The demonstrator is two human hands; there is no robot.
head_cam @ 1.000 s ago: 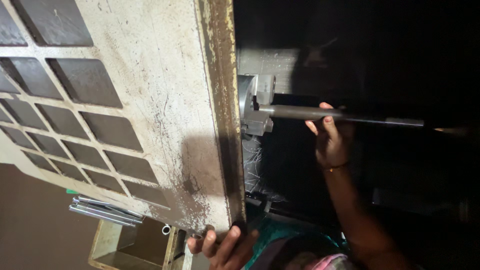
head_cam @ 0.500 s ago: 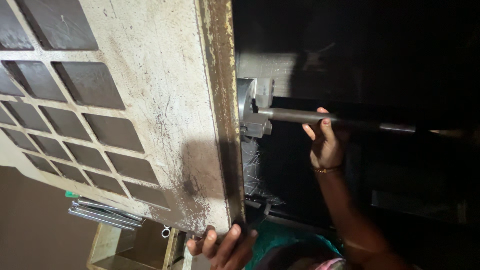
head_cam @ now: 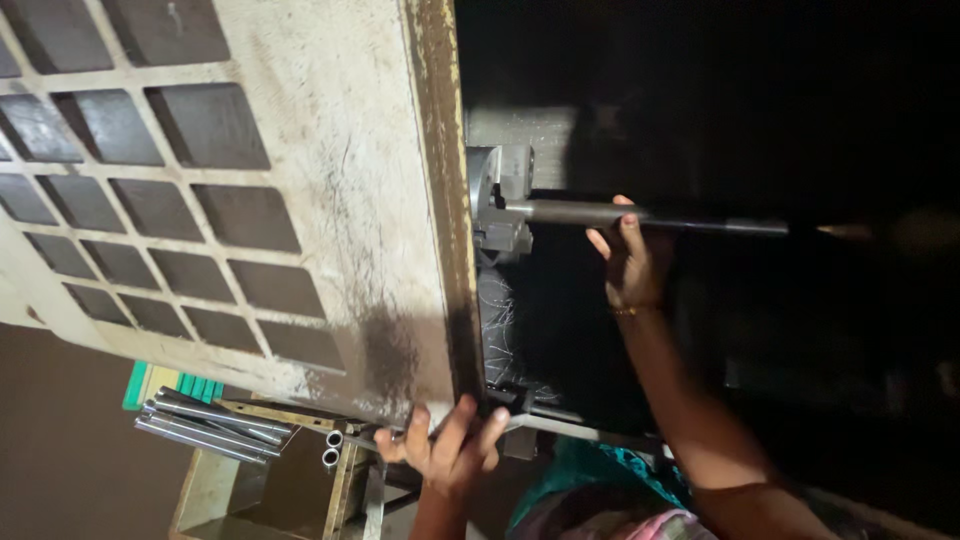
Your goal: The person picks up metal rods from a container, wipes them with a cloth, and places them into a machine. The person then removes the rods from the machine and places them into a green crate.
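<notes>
Right of centre, the right hand (head_cam: 628, 262) had its fingers curled around a long steel rod (head_cam: 650, 217) that ran level from the chuck (head_cam: 500, 200) toward the right edge. At the bottom centre, the left hand (head_cam: 448, 448) gripped the lower edge of the worn, square-holed panel (head_cam: 330, 180), fingers spread. Steel tubes (head_cam: 215, 425) lay at lower left.

Bare forearms — thin bangle (head_cam: 625, 311) — teal garment (head_cam: 600, 480).
</notes>
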